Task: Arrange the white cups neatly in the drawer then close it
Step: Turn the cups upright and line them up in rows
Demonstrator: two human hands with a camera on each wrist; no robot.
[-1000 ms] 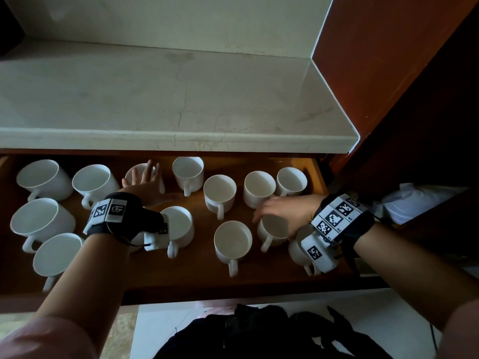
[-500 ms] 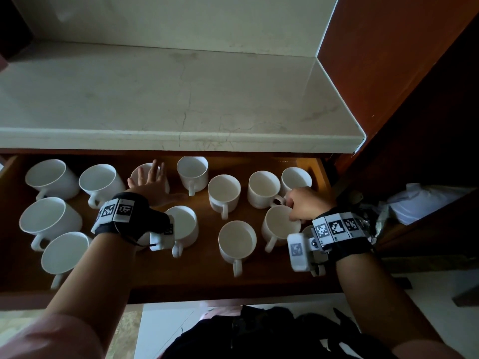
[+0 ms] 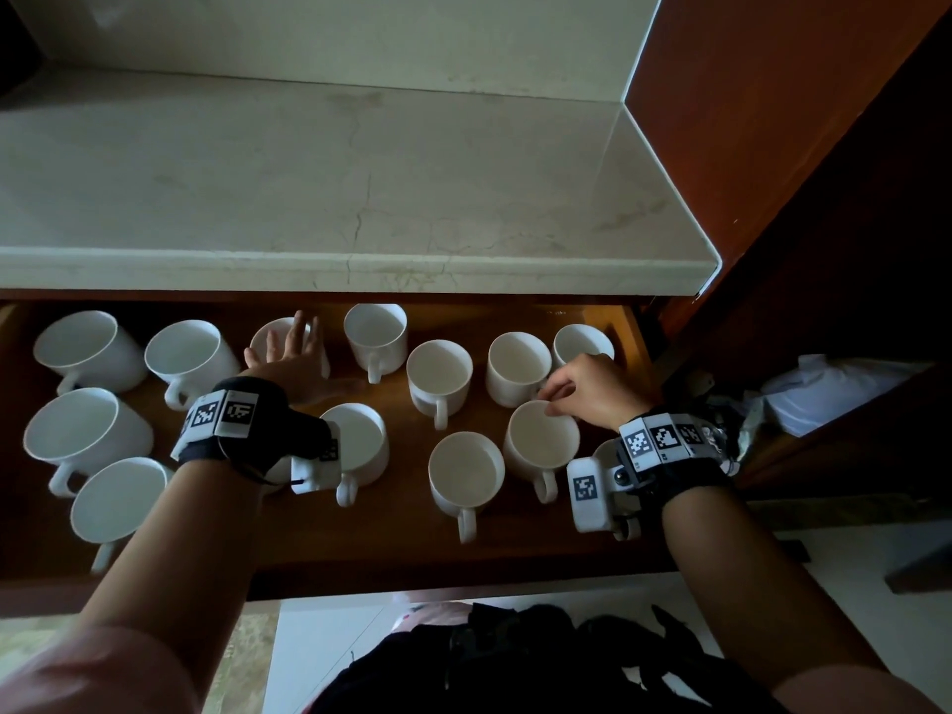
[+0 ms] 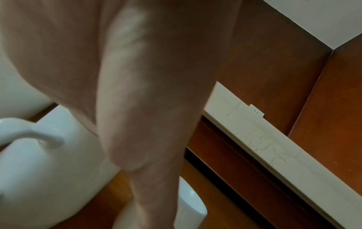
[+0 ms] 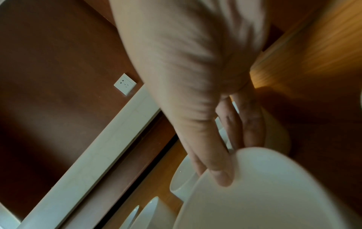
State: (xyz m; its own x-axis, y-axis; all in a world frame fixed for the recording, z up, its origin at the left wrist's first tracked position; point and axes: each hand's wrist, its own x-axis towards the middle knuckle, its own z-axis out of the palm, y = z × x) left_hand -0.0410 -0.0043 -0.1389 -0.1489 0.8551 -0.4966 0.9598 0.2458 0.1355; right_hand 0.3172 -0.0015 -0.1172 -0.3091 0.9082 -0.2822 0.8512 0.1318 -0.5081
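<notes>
Several white cups stand upright in the open wooden drawer (image 3: 360, 553), in loose rows with handles mostly toward me. My left hand (image 3: 293, 358) lies with straight fingers over a back-row cup (image 3: 273, 334); the left wrist view shows the hand (image 4: 137, 93) beside a handled cup (image 4: 39, 162). My right hand (image 3: 582, 394) pinches the far rim of a cup (image 3: 541, 445) in the right half of the drawer. In the right wrist view the thumb (image 5: 223, 175) sits on that cup's rim (image 5: 274, 193), with fingers behind it.
A pale stone countertop (image 3: 360, 198) overhangs the drawer's back. A tall wooden panel (image 3: 772, 121) rises at the right, with a white bundle (image 3: 834, 389) on a low ledge beyond it. Dark fabric (image 3: 515, 662) lies below the drawer front. A wall socket (image 5: 125, 84) shows.
My right hand went from lying flat over the right-hand cups to pinching the far rim of one cup. The left hand has stayed on its back-row cup.
</notes>
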